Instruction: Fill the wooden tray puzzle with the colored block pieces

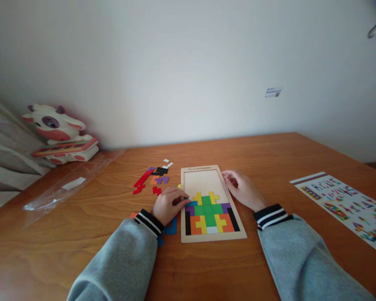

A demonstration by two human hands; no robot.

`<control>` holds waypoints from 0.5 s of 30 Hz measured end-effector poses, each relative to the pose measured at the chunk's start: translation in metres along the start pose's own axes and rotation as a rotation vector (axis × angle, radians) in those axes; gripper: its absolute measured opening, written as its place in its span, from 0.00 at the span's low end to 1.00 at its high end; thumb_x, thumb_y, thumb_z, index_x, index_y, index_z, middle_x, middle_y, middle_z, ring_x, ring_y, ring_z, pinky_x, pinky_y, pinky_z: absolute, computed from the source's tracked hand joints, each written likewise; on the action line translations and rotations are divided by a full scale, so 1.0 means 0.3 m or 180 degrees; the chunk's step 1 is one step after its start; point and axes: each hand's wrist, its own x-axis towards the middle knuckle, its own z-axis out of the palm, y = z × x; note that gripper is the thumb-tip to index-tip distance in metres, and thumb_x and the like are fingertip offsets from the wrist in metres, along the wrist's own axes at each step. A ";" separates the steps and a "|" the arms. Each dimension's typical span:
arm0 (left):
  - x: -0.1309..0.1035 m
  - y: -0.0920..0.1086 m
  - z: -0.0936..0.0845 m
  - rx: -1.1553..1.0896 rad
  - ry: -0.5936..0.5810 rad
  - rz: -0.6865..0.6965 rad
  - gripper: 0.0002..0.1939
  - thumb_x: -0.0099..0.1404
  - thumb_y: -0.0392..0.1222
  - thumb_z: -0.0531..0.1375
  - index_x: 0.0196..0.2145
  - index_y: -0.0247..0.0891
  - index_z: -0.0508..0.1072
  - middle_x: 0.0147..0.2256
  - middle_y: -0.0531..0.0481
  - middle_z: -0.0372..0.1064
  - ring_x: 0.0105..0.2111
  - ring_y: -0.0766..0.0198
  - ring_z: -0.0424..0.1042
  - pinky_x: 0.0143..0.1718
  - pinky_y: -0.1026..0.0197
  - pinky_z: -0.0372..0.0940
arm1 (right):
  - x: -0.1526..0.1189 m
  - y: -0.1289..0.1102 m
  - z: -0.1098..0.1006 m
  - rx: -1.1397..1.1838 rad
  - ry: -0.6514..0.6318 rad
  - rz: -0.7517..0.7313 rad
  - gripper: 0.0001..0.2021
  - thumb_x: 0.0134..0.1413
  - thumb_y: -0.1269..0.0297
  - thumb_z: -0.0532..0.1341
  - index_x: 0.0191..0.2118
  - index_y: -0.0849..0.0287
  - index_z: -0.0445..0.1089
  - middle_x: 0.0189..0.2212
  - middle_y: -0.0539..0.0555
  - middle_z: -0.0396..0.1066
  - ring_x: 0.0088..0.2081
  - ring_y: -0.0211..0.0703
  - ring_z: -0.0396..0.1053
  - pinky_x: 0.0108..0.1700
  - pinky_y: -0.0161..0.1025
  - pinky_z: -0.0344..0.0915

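A pale wooden puzzle frame (pixel 213 239) lies on the table, its lower part filled with green, yellow, orange, purple, black and white pieces. My left hand (pixel 170 205) reaches over the frame's left edge, thumb and fingertips closed on a blue piece (pixel 192 203) above the purple piece at that side. At the frame's upper right edge is my right hand (pixel 242 189), fingers curled, with the thumb side against the rim; whether it holds anything is hidden. Loose red pieces (pixel 144 177), purple pieces (pixel 162 180) and black pieces (pixel 160 171) lie left of the frame.
More blue pieces (pixel 172 227) lie partly under my left wrist. A patterned sheet (pixel 341 205) is at the right. On the left are a clear plastic bag (pixel 56 192) and a cow toy with a keyboard (pixel 62 133). A wall (pixel 188 75) stands behind the table (pixel 106 225).
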 end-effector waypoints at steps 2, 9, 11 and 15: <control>-0.003 0.015 -0.005 0.0133 -0.0046 0.0246 0.08 0.67 0.42 0.60 0.36 0.39 0.78 0.34 0.48 0.78 0.36 0.62 0.75 0.40 0.60 0.69 | -0.001 -0.007 0.000 -0.0006 -0.0056 -0.0033 0.10 0.60 0.66 0.56 0.46 0.57 0.69 0.39 0.57 0.72 0.35 0.45 0.71 0.39 0.44 0.71; -0.018 0.063 -0.012 0.0425 -0.0133 0.0541 0.12 0.69 0.41 0.56 0.46 0.38 0.76 0.35 0.46 0.78 0.35 0.61 0.76 0.39 0.60 0.70 | -0.008 -0.044 -0.001 0.0175 -0.0329 -0.0330 0.11 0.61 0.67 0.56 0.46 0.55 0.71 0.40 0.56 0.71 0.40 0.46 0.72 0.43 0.45 0.71; -0.017 0.057 -0.025 0.0452 -0.0113 0.0445 0.13 0.70 0.40 0.55 0.48 0.38 0.75 0.36 0.46 0.78 0.35 0.62 0.76 0.40 0.60 0.70 | -0.009 -0.042 -0.001 0.0146 -0.0350 -0.0320 0.11 0.61 0.68 0.55 0.46 0.55 0.71 0.40 0.56 0.72 0.40 0.46 0.72 0.44 0.45 0.71; -0.024 0.010 -0.098 0.0814 -0.0358 0.0809 0.13 0.67 0.42 0.58 0.48 0.41 0.75 0.39 0.45 0.78 0.39 0.58 0.76 0.44 0.55 0.70 | -0.010 -0.025 -0.002 0.0122 -0.0254 -0.0249 0.10 0.61 0.67 0.56 0.46 0.55 0.71 0.39 0.56 0.72 0.38 0.46 0.72 0.42 0.45 0.72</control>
